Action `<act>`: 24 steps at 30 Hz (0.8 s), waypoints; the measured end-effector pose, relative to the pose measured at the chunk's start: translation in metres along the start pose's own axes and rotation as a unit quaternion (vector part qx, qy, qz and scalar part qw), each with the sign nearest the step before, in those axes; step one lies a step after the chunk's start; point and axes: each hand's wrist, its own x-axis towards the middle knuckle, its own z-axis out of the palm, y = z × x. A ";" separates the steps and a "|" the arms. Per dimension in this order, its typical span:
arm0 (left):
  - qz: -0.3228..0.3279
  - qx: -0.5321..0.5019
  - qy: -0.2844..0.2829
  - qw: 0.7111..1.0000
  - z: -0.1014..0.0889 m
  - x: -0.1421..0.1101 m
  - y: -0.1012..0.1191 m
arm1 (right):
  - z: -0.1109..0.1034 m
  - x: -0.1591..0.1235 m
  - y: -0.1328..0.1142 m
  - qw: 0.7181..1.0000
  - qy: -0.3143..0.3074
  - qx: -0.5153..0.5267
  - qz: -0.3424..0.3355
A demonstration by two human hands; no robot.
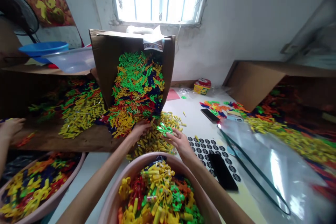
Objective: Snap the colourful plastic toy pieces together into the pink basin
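Note:
My right hand (181,144) has its fingers closed on a small bunch of bright green plastic pieces (165,129), held over a heap of yellow plastic pieces (153,143). At the mouth of a tilted cardboard box (101,56), my left hand (141,128) reaches into the edge of the heap with bent fingers; what they grip is hidden. Green, yellow, orange, red and dark blue pieces (136,77) spill out of that box. Below my hands stands a pink tub (109,199), filled with mixed pieces of the same colours.
At the left, another person's hand (12,126) is over a wooden ledge, above a second pink tub (70,182). To the right lie round black stickers (207,147), a black phone (223,171), another phone (210,115), clear plastic bags (273,161) and an open carton (254,80).

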 end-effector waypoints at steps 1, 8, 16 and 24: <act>0.001 -0.025 -0.011 1.000 0.002 -0.013 0.009 | 0.000 -0.006 -0.001 1.000 0.011 -0.006 -0.012; 0.094 -0.156 -0.001 0.983 0.014 -0.098 0.049 | 0.023 -0.043 -0.008 0.995 0.021 -0.034 -0.092; 0.104 -0.142 0.017 0.984 0.015 -0.107 0.062 | 0.033 -0.066 -0.006 0.994 0.041 -0.039 -0.088; 0.049 -0.178 -0.052 0.981 0.035 -0.122 0.068 | 0.031 -0.072 -0.002 0.992 0.070 -0.016 -0.108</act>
